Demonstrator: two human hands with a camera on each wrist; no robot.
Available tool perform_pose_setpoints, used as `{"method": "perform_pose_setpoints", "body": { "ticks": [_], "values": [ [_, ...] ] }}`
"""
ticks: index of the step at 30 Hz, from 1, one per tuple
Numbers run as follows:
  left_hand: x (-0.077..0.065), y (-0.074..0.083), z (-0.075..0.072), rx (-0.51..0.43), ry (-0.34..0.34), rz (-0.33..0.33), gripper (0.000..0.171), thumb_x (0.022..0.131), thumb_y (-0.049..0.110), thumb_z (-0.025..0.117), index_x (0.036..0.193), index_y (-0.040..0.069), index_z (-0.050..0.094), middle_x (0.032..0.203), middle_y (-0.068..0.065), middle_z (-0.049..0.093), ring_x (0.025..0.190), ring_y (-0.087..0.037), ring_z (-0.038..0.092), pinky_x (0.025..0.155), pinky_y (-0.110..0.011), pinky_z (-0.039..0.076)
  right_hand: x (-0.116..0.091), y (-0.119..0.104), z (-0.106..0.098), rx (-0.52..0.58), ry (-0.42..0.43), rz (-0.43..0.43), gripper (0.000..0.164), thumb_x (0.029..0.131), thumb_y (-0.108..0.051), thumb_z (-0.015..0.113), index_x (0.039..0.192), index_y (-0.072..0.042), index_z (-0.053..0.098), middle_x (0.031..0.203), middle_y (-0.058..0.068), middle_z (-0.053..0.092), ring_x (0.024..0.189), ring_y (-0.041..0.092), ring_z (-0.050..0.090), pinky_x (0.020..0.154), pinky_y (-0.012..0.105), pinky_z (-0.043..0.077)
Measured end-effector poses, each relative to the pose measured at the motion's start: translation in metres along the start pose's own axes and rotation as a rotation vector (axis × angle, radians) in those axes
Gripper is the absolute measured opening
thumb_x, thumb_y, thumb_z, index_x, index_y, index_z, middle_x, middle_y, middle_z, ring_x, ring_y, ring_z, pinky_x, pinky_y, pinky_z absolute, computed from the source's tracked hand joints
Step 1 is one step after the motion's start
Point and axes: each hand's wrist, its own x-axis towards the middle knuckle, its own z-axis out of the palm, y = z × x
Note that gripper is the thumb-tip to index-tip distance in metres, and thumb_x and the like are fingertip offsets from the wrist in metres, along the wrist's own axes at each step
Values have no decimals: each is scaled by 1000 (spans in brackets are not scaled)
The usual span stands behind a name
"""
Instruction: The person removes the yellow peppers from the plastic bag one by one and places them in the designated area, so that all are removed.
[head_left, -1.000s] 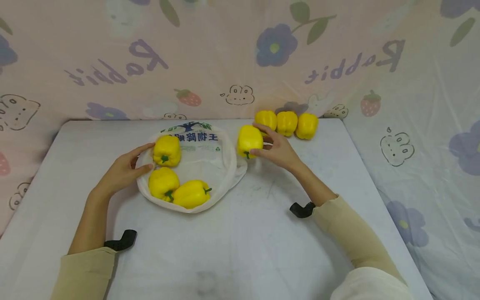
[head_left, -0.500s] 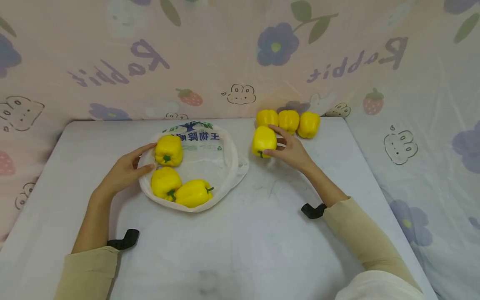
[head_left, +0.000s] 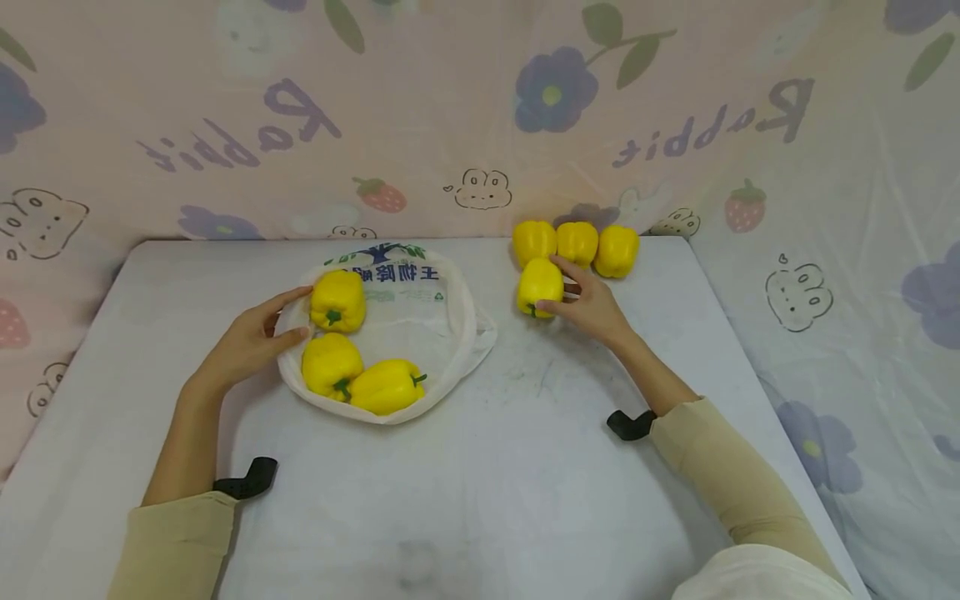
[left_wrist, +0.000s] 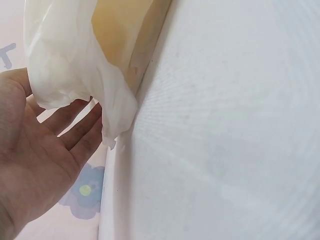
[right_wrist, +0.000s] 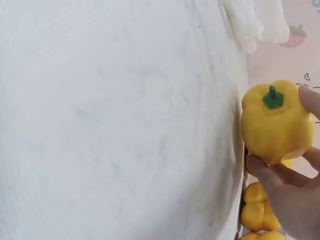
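Observation:
My right hand (head_left: 592, 308) holds a yellow bell pepper (head_left: 538, 285) with a green stem, thumb on one side and fingers on the other. In the right wrist view, the held bell pepper (right_wrist: 277, 120) shows its stem end. A white plastic bag (head_left: 408, 321) stands with its mouth wide and its rim folded out. Inside it lie yellow bell peppers: one upper left (head_left: 337, 300), one lower left (head_left: 332, 367), one on its side (head_left: 387, 387). Fairly straight, spread fingers of my left hand (head_left: 251, 342) touch the bag's left rim; in the left wrist view, the bag (left_wrist: 65, 55) hides their tips.
Three more yellow bell peppers (head_left: 576, 243) line the back edge of the white table (head_left: 487, 500), just behind the held one. Printed cloth (head_left: 420, 108) hangs behind and beside the table. Each wrist carries a black mount, such as the right mount (head_left: 630, 425).
My right hand has moved right, away from the bag and toward the row at the back, with the bell pepper still held. The left hand has stayed at the bag's rim.

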Motion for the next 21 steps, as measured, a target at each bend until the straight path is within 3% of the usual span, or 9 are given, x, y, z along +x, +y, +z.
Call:
{"method": "perform_pose_setpoints", "body": {
  "ticks": [10,16,21],
  "values": [
    [0,-2,0,3,2,5,69,98,36,63,158,23,31,161,-21,22,142,-55,23,108,-73,23,1,7,-4,-21,-49,4,77,90,-36,75,155,-23,37,158,4,36,136,32,46,109,45,43],
    [0,-2,0,10,2,-2,69,98,38,63,157,24,31,161,-21,22,141,-56,22,108,-73,23,-2,0,-3,2,-49,-17,71,94,-23,71,154,-12,36,158,11,36,138,36,43,111,47,40],
    [1,-2,0,4,3,-11,69,98,37,63,157,23,31,162,-21,21,142,-55,21,109,-73,22,3,14,-1,-5,-18,-61,69,94,-21,70,154,-13,37,155,16,39,136,35,45,109,46,42]
  ]
}}
